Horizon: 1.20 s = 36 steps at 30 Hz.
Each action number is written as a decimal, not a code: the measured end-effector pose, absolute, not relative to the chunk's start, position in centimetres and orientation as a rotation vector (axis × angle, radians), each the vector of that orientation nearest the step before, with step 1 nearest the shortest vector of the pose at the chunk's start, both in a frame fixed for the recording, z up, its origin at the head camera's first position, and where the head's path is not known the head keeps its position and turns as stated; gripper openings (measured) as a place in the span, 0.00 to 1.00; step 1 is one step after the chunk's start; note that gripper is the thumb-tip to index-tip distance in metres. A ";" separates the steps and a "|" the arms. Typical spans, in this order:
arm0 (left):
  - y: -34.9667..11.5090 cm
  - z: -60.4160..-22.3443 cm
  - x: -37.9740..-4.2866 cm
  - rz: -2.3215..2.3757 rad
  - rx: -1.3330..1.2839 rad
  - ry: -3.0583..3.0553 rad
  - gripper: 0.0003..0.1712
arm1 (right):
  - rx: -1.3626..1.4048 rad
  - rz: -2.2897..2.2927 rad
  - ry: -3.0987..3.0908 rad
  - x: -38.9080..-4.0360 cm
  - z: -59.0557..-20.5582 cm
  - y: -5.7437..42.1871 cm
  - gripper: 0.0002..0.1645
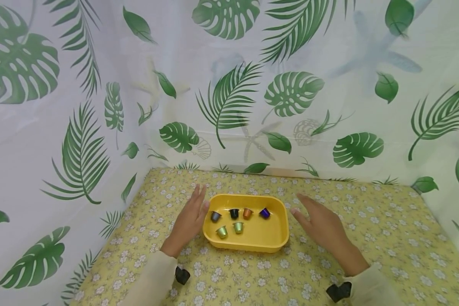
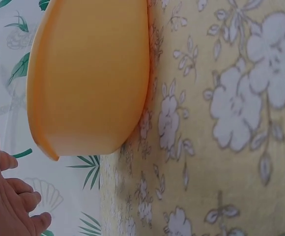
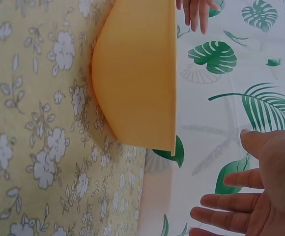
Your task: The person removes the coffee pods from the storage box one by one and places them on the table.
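A yellow rectangular tub [image 1: 264,234] with rounded corners stands on the table and holds several small coffee capsules. A grey capsule [image 1: 215,216], a black capsule [image 1: 234,213], a copper one [image 1: 247,213] and a purple one [image 1: 265,213] lie towards the back. Two green capsules, a left one [image 1: 222,232] and a right one [image 1: 238,227], lie nearer the front. My left hand [image 1: 186,220] is beside the tub's left end, fingers extended, thumb tip right at the rim in the head view. My right hand [image 1: 324,222] hovers off the right end, fingers spread, holding nothing.
A yellow floral cloth [image 1: 248,276] covers the table. White sheeting [image 1: 229,165] printed with green leaves encloses the back and both sides. Each wrist carries a small black device, one at the left sleeve [image 1: 182,275] and one at the right sleeve [image 1: 338,292].
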<state>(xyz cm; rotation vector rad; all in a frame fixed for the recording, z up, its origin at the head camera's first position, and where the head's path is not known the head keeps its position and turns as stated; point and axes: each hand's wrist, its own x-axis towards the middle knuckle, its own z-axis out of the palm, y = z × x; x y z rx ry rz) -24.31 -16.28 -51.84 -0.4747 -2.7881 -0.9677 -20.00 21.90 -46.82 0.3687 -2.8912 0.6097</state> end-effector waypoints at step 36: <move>-14.6 -53.1 -23.1 -0.999 -0.607 -2.864 0.37 | 0.520 0.869 -2.874 -19.7 -47.9 15.0 0.28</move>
